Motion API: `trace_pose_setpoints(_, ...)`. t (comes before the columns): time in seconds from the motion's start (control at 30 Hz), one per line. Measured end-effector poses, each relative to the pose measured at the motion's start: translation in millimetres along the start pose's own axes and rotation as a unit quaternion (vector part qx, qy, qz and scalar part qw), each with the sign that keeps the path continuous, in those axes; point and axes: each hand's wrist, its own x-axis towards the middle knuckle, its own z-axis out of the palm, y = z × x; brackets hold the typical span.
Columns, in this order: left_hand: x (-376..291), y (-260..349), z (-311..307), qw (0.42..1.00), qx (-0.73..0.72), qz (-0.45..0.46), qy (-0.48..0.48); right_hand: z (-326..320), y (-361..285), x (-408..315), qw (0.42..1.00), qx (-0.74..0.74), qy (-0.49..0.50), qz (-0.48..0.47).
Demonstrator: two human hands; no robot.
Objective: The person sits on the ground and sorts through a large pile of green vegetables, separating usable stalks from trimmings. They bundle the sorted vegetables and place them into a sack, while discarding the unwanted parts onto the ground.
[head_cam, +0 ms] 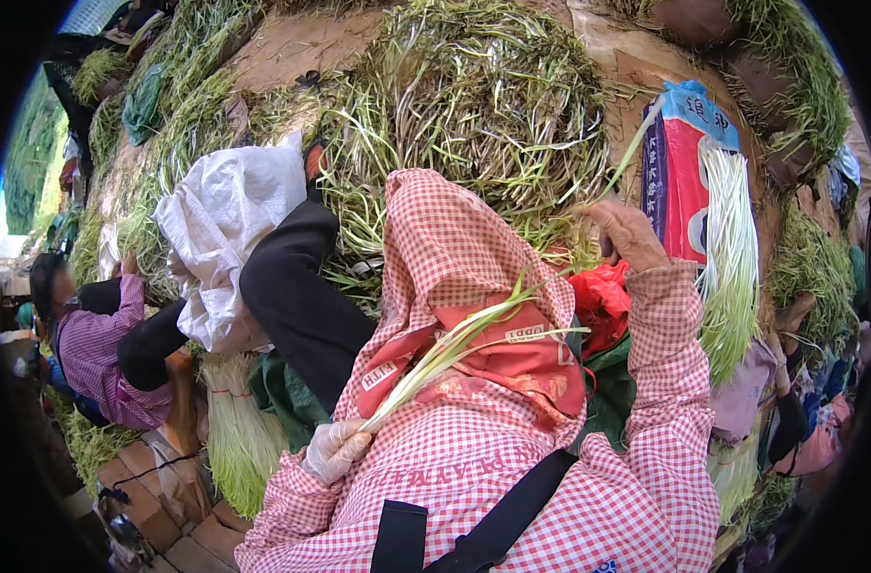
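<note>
My left hand (333, 451), in a thin translucent glove, grips a small bunch of slender green-and-white stalks (435, 351) by the pale ends. Their leafy tips lie slanting across my pink checked clothing. Raised on the other side, my right hand (625, 233) has its fingers curled in, with one long green leaf (632, 154) at the fingertips. Beyond my lap spreads a big heap of loose stalks and leaves (485, 107), partly brown. Right of that hand, a bundle of long white-stemmed stalks (729, 251) rests on a printed red and blue plastic sack (682, 186).
A white woven sack (228, 229) lies by my dark trouser leg (292, 279). Below it is a tied stalk bundle (242, 430). A red plastic bag (599, 297) sits near my right sleeve. Another person (99, 336) sits at left, beside bricks (145, 487). More stalk piles (811, 258) line the right.
</note>
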Motion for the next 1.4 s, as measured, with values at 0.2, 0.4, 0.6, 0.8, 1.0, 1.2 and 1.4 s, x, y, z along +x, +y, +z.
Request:
trace_pose_setpoints(0.2,8,3,1,0.985,0.133,0.108,0.012,26,-29,-27,0.996,-0.074,0.026,-0.048)
trace_pose_setpoints(0.4,18,16,-3,0.793,0.517,0.313,0.081,64,-55,-34,0.967,-0.009,-0.035,-0.251)
trace_pose_setpoints(0.6,18,13,-9,0.765,0.553,0.321,0.08,80,-56,-46,0.936,-0.114,-0.155,-0.294)
trace_pose_setpoints(0.8,16,8,-10,0.814,0.508,0.278,0.054,94,-39,-42,0.917,-0.207,-0.06,-0.337)
trace_pose_setpoints(1.0,3,-15,-3,0.931,0.311,0.187,0.04,68,-15,-23,0.971,-0.059,0.162,-0.166)
trace_pose_setpoints(1.2,-3,-14,2,0.964,0.24,0.1,0.057,39,-14,-47,0.983,-0.132,0.042,-0.12)
trace_pose_setpoints(1.4,5,-12,2,0.96,0.257,0.108,0.042,76,-14,-59,0.955,-0.193,-0.062,-0.219)
